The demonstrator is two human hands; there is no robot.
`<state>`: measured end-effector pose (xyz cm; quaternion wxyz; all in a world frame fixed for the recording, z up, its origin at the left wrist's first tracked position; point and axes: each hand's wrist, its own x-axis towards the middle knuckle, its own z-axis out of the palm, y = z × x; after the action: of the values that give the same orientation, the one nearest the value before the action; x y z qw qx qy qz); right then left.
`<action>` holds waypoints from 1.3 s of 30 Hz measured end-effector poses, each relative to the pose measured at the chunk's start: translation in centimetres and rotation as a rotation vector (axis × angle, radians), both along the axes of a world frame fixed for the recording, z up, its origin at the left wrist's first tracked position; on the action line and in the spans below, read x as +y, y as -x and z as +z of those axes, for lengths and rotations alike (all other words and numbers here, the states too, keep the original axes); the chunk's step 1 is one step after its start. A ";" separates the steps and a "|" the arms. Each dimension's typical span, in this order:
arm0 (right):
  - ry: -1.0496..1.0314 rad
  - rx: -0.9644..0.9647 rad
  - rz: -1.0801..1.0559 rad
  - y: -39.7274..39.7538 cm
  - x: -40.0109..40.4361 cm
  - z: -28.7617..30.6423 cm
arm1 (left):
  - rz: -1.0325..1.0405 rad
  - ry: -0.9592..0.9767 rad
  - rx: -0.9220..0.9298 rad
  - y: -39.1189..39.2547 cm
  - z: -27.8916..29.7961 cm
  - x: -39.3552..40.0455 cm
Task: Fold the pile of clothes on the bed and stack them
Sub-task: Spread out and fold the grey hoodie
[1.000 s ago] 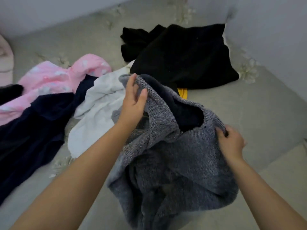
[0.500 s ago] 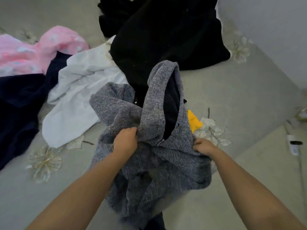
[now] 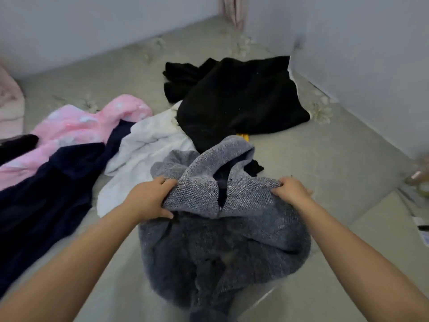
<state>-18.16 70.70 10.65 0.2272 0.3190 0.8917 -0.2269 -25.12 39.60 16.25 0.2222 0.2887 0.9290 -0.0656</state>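
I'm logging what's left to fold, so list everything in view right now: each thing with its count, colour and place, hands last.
grey knit garment: 1, grey with dark lining, front centre, held up by both hands
black clothes: a heap, count unclear, black, far centre of the bed
white garment: 1, white, left of the grey one
navy garment: 1, dark navy, left side
pink garment: 1, pink with pale spots, far left, partly under the navy one
yellow item: 1, yellow, mostly hidden under the black heap
bed: 1, pale grey-green with flower print, under everything
left hand: gripping the grey garment's edge
right hand: gripping its other edge
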 end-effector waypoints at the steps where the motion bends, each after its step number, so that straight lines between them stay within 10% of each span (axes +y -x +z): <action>1: -0.058 0.075 0.029 0.2 -0.7 1.8 | 0.006 -0.003 0.066 -0.5 1.3 -0.7; 11: -0.248 0.992 0.214 -2.8 -12.0 20.5 | 0.522 -0.926 0.576 -9.5 14.7 -10.3; 20: -0.262 1.452 0.352 -16.7 -19.8 33.4 | 0.757 -1.239 0.859 -25.0 25.7 -17.0; 29: -0.169 1.399 0.430 -25.8 -25.1 38.0 | 0.775 -1.047 1.163 -34.1 30.6 -22.1; 39: -0.004 1.060 0.573 -18.3 -30.3 31.5 | 0.897 -0.891 0.874 -32.0 23.3 -29.2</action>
<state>0.17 40.38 42.15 -0.1969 -0.0902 0.9344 -0.2830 6.85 10.43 39.60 -0.2971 -0.1055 0.8993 0.3030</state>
